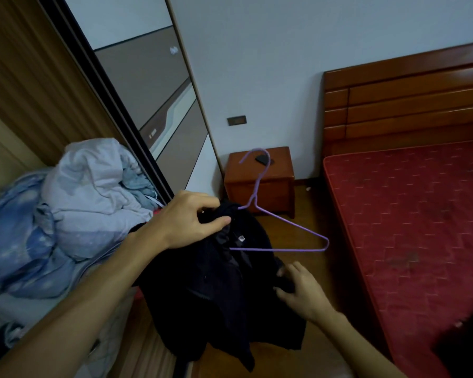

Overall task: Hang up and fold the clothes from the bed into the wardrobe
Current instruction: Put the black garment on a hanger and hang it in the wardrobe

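Left hand clamped on collar of dark garment, beside neck of purple hanger. Garment edge pinched by right hand. Garment held mid-air between wardrobe and bed.

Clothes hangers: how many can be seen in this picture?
1. The purple wire hanger is in the middle of the view, one end inside the dark garment that the left hand grips. Others may be hidden inside the wardrobe.
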A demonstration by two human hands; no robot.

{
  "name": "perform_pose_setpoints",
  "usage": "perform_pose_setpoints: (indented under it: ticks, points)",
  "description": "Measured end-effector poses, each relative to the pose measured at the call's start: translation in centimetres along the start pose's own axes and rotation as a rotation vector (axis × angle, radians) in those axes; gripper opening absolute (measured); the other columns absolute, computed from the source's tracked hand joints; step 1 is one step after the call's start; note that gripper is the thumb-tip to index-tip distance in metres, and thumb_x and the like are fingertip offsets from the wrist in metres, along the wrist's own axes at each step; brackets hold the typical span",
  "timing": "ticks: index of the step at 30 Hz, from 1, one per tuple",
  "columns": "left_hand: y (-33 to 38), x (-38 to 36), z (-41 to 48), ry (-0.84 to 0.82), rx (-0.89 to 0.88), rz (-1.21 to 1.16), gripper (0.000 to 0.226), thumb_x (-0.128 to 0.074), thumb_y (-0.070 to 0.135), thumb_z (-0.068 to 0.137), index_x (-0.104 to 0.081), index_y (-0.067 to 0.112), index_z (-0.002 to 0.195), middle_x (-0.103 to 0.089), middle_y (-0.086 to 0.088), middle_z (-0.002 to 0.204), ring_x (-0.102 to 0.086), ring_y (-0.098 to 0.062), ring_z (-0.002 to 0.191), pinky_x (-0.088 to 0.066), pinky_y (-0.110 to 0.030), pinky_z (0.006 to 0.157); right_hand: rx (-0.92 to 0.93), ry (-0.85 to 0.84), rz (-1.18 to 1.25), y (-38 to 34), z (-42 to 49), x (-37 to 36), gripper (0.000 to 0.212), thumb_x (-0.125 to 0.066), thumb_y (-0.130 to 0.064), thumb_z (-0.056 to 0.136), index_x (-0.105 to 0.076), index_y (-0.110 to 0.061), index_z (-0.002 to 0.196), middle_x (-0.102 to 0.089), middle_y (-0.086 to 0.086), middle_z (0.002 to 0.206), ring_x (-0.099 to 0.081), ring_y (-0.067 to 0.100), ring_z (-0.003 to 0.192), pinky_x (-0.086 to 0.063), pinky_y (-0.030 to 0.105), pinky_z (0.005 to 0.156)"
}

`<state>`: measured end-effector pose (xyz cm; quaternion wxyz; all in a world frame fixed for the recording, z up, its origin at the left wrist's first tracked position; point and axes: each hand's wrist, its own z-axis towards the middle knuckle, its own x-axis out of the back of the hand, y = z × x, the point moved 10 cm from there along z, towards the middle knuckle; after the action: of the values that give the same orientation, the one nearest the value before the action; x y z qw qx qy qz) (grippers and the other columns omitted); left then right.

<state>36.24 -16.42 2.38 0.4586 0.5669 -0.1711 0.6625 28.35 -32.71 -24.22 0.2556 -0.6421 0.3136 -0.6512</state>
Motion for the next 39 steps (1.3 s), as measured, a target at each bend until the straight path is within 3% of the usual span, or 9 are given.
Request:
perform_pose_setpoints:
  ticks: [2,4,9,14,21,28,32,36,39]
  points:
    - [0.9,1.5,0.1,0.022,-0.033,-0.011,0.039,-0.069,0.04,0.088,-0.058,0.01,0.066,-0.048,0.003,0.06,-0.044,-0.012,0.054,-0.035,-0.027,0.054,-0.122,-0.062,0.006,2.1,1.3,-2.5,0.072,-0.073,-0.047,0.078,-0.04,-0.027,0.138,-0.044,-0.008,0.127,-0.047,0.019,0.122,-0.043,0.029,0.099]
    - [1.4,3.0,0.0,0.039,-0.051,-0.019,0.041,-0.067,0.041,0.088,-0.06,0.008,0.066,-0.05,-0.002,0.06,-0.046,-0.02,0.055,-0.036,-0.031,0.053,-0.133,-0.017,0.008,1.4,3.1,-3.0,0.078,-0.072,-0.045,0.081,-0.036,-0.022,0.146,-0.045,-0.002,0.136,-0.045,0.023,0.126,-0.043,0.038,0.105]
    - [-0.4,6.2,-2.2,0.083,-0.005,-0.029,0.04,-0.067,0.042,0.088,-0.068,0.005,0.072,-0.056,-0.005,0.063,-0.053,-0.025,0.057,-0.041,-0.038,0.053,-0.036,0.002,-0.011,-0.7,8.1,-1.3,0.012,-0.055,-0.017,0.094,-0.06,-0.023,0.103,-0.07,0.008,0.103,-0.066,0.031,0.097,-0.051,0.04,0.078]
    - [-4.3,7.9,-5.8,0.179,0.082,-0.011,0.034,-0.068,0.04,0.085,-0.064,0.012,0.066,-0.054,0.01,0.059,-0.051,-0.006,0.054,-0.042,-0.024,0.054,-0.003,0.123,-0.087,-2.8,11.4,7.7,0.02,-0.06,-0.021,0.095,-0.07,-0.015,0.112,-0.073,0.011,0.106,-0.068,0.031,0.099,-0.051,0.035,0.079]
    - [-6.7,6.6,-7.8,0.3,0.151,0.071,0.039,-0.068,0.043,0.083,-0.042,0.028,0.058,-0.037,0.013,0.054,-0.038,-0.002,0.051,-0.035,-0.023,0.052,0.21,0.183,-0.062,-13.5,12.6,16.2,0.042,-0.065,-0.025,0.092,-0.052,-0.025,0.052,-0.05,-0.008,0.045,-0.044,0.001,0.042,-0.035,0.02,0.043]
    - [-5.2,4.0,-4.9,0.404,0.234,-0.053,0.041,-0.066,0.045,0.081,-0.053,0.011,0.064,-0.05,-0.003,0.058,-0.053,-0.022,0.058,-0.046,-0.039,0.055,0.676,0.105,-0.203,-27.7,4.8,10.4,0.036,-0.048,-0.048,0.096,-0.053,-0.019,0.074,-0.062,0.004,0.067,-0.06,0.026,0.063,-0.047,0.043,0.056]
    - [-5.6,7.2,-5.8,0.559,0.288,-0.17,0.046,-0.069,0.045,0.082,-0.055,0.005,0.063,-0.053,-0.01,0.058,-0.05,-0.026,0.055,-0.044,-0.038,0.052,0.759,-0.115,-0.027,-27.1,3.8,12.5,0.037,-0.049,-0.049,0.099,-0.069,-0.019,0.093,-0.064,-0.007,0.084,-0.062,0.006,0.08,-0.05,0.029,0.074]
    - [-4.4,11.4,-7.1,0.702,0.227,-0.183,0.053,-0.071,0.035,0.083,-0.041,0.003,0.055,-0.04,-0.011,0.052,-0.039,-0.015,0.05,-0.035,-0.034,0.049,0.691,0.255,-0.014,-21.6,7.0,21.4,0.037,-0.053,-0.058,0.09,-0.062,-0.023,0.091,-0.056,-0.01,0.093,-0.058,0.01,0.091,-0.046,0.031,0.082]
    - [-4.0,12.8,-6.3,0.694,0.206,-0.082,0.053,-0.071,0.036,0.084,-0.047,0.0,0.054,-0.044,-0.012,0.05,-0.045,-0.023,0.046,-0.037,-0.037,0.046,0.549,0.244,-0.152,-18.7,10.8,22.0,0.069,-0.044,-0.082,0.078,-0.058,-0.02,0.104,-0.053,-0.009,0.099,-0.054,0.014,0.097,-0.044,0.032,0.088]
